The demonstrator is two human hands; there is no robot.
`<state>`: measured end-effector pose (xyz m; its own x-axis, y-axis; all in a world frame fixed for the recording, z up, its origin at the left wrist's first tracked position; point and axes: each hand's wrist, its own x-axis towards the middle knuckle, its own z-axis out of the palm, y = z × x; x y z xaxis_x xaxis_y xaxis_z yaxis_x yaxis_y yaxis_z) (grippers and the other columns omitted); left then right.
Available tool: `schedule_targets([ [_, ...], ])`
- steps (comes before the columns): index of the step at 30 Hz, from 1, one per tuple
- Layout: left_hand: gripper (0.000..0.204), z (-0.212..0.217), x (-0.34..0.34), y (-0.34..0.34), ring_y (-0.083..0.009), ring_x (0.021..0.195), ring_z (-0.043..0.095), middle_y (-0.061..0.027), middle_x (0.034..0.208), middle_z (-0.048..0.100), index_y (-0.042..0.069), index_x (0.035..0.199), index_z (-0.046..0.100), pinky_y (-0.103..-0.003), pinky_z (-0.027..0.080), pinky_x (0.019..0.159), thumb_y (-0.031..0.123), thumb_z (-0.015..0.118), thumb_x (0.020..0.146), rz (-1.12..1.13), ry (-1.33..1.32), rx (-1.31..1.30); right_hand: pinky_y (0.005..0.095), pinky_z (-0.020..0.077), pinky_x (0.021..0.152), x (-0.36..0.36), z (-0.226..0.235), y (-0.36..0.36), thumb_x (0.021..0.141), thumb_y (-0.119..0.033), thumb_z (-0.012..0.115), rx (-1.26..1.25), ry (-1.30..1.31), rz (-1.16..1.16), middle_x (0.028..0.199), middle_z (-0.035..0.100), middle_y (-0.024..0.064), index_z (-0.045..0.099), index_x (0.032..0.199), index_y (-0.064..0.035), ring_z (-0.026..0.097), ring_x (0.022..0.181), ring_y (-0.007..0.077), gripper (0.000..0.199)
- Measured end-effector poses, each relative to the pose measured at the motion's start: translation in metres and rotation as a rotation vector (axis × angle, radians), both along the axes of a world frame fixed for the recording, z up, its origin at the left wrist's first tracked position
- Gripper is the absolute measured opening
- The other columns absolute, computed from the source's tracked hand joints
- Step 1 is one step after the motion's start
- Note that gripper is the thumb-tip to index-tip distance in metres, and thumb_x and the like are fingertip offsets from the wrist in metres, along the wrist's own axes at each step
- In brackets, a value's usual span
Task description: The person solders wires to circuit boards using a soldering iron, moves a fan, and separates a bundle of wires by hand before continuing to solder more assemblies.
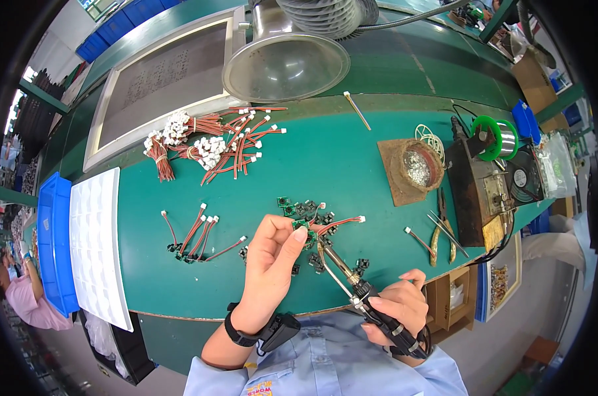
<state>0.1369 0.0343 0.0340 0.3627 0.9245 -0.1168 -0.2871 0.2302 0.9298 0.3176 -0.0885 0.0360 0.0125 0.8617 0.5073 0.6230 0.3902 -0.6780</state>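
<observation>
Between the thumb and fingers of my left hand [269,264] is a small green circuit board [310,239], partly covered by the fingertips. A red-and-black cable [342,223] with a white plug reaches right from beside it. My right hand [401,307] grips a soldering iron [368,297] by its black handle; a thin feed tube runs along it. The iron's tip meets the board's lower right edge; exact contact is too small to tell. Around both hands lie several loose black components [316,264] with green boards. Further left, a group of boards with cables attached [192,251] rests on the green mat.
Bundled cables [210,152] lie far left, below a framed screen [170,72] and a fume hood [285,66]. At right stand a solder pot [398,178], pliers [442,228], a soldering station [470,211] and a solder spool [506,138]. White [97,244] and blue trays [55,244] line the left edge.
</observation>
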Motion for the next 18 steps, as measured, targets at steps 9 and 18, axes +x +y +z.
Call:
schedule_targets([
  [9, 0.009, -0.001, 0.001, -0.001, -0.006, 0.086, 0.052, -0.0086, 0.098, 0.064, 0.004, 0.093, 0.047, -0.021, 0.04, 0.079, 0.011, 0.052, 0.094, 0.016, 0.02, 0.005, 0.0396, 0.0335, 0.077, -0.001, 0.006, -0.001, 0.072, -0.034, 0.072, -0.03, -0.032, -0.002, 0.067, 0.061, 0.0003, 0.064, 0.095, -0.0111, 0.056, 0.059, 0.0161, 0.033],
  [18, 0.008, 0.0, 0.001, 0.0, -0.0085, 0.086, 0.055, -0.0091, 0.096, 0.065, 0.005, 0.092, 0.046, -0.024, 0.041, 0.082, 0.01, 0.051, 0.094, 0.011, 0.014, -0.007, 0.0376, 0.0343, 0.082, 0.011, 0.011, -0.008, 0.065, -0.018, 0.078, -0.061, -0.086, -0.08, 0.081, 0.062, 0.0015, 0.059, 0.112, -0.0108, 0.056, 0.071, 0.018, 0.052],
])
